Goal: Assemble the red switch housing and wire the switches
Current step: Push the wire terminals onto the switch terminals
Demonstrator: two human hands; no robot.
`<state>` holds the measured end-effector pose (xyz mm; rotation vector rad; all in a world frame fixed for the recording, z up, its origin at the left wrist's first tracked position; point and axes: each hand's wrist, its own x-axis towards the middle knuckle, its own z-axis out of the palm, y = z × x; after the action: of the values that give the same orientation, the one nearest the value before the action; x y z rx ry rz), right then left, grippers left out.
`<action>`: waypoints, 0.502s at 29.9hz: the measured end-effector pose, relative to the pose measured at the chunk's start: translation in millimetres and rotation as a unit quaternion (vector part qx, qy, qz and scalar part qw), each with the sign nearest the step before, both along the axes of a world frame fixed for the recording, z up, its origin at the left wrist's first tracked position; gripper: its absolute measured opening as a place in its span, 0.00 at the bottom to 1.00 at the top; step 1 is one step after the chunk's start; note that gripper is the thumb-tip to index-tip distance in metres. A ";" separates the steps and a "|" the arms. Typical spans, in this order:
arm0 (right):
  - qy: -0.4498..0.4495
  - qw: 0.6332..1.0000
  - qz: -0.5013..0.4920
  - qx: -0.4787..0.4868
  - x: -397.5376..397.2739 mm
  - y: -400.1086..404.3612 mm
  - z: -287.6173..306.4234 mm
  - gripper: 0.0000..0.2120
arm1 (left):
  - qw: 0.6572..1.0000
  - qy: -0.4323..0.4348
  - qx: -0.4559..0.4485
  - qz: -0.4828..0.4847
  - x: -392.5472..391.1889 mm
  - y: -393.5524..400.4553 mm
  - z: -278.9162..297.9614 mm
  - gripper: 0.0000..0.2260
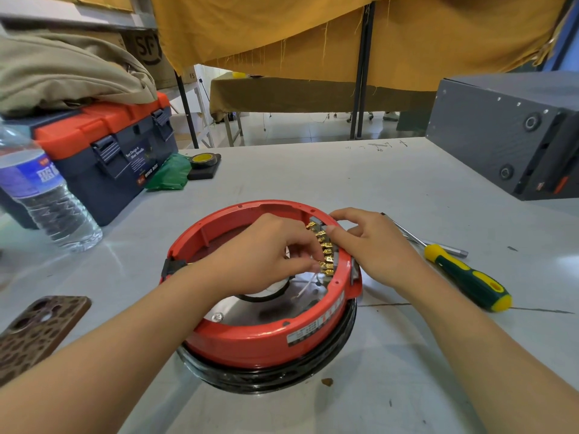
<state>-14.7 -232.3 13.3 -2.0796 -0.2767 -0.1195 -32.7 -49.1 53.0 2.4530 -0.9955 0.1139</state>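
Brass switch terminals (326,249) run along the red housing (266,336)'s right inner wall, between both hands: left hand (266,255) pinches a white wire (305,285) just beside them, right hand (372,242) grips the rim.

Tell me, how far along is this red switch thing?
Partway, it seems. Done: the red housing sits on its black base, with a row of brass terminals fitted inside its wall. In hand: the left hand pinches at the lower terminals, where a white wire hangs, while the right hand steadies the rim. Left: probably more wiring; the screwdriver lies unused.
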 end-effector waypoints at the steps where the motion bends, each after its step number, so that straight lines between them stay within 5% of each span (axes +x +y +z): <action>1: -0.001 1.000 0.000 -0.004 -0.3 0.0 0.4 0.10 | 1.000 -0.009 -0.002 -0.003 -0.6 0.0 0.0 0.03; 15: -0.007 1.000 0.004 -0.021 -1.1 0.9 1.7 0.09 | 0.999 -0.040 -0.003 0.012 -2.0 -7.1 -1.7 0.02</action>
<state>-15.8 -231.4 15.0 -2.1208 -0.2976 -0.1249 -34.8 -56.1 51.2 2.4722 -0.9980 0.2258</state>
